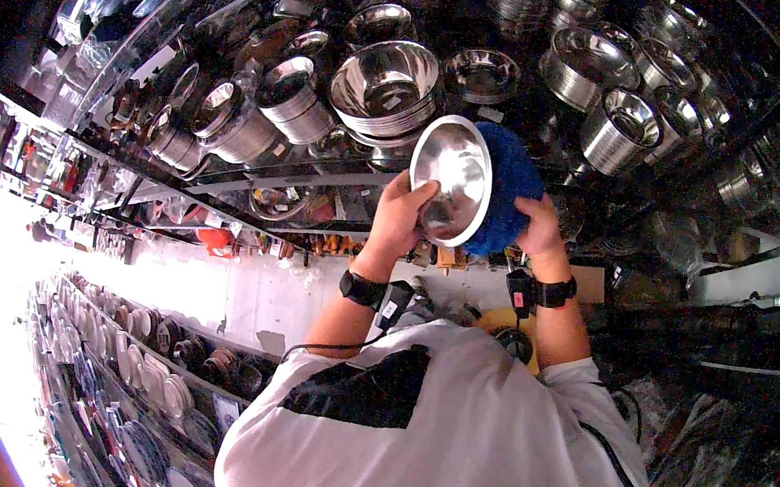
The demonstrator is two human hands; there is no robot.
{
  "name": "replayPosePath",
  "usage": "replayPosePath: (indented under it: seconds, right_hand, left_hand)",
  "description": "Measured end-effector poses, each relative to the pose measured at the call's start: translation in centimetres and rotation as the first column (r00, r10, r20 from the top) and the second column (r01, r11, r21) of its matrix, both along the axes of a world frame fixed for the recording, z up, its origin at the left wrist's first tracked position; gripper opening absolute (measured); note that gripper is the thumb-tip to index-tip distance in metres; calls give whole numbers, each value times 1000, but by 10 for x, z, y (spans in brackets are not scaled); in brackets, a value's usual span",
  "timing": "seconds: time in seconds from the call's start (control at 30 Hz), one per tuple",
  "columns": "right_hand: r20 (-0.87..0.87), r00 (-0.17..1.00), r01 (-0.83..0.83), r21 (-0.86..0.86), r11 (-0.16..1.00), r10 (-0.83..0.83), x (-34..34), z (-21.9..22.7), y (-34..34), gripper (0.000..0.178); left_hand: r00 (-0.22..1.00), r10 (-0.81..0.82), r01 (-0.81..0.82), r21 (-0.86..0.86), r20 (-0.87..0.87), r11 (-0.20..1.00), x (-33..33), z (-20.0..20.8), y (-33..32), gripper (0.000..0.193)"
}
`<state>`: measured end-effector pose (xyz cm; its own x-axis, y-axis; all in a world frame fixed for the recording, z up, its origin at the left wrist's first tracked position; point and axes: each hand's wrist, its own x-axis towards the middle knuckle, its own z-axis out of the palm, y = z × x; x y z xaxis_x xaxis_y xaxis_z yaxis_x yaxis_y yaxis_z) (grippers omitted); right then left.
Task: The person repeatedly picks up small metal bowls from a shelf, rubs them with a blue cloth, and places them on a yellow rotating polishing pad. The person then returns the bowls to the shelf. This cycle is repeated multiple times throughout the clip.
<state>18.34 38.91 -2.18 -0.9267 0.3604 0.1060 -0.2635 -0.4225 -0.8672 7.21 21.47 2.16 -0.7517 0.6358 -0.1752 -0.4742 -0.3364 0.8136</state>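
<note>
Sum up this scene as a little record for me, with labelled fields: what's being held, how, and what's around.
Left grip: on the rim of a shiny metal bowl, thumb inside
Right grip: holding a blue cloth
Bowl: tilted, inside facing the camera
Cloth: right of the bowl, partly hidden behind it
Beyond: stacked metal bowls
Wrists: black bands on both
</note>
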Motion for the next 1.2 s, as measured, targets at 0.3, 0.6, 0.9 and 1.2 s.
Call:
replayPosePath:
  seconds: [0.3, 0.6, 0.9, 1.2]
  right_hand:
    - [106, 994, -55, 311, 949, 23, -25, -58, 4, 41]
    - [67, 966, 252, -44, 967, -249, 3, 41, 26, 46]
    - [-339, 834, 510, 172, 843, -436, -14, 107, 72, 37]
    - [-27, 771, 169, 972, 163, -637, -59, 10, 125, 50]
  left_hand:
    - [970, 170, -174, -9, -172, 985, -1, -18, 16, 21]
    - [958, 190, -177, 78, -213, 981, -4, -3, -7, 23]
    - [983, 153, -157, 40, 97, 987, -10, -6, -16, 21]
    - [988, 98, -109, 89, 120, 990, -12, -13, -12, 17]
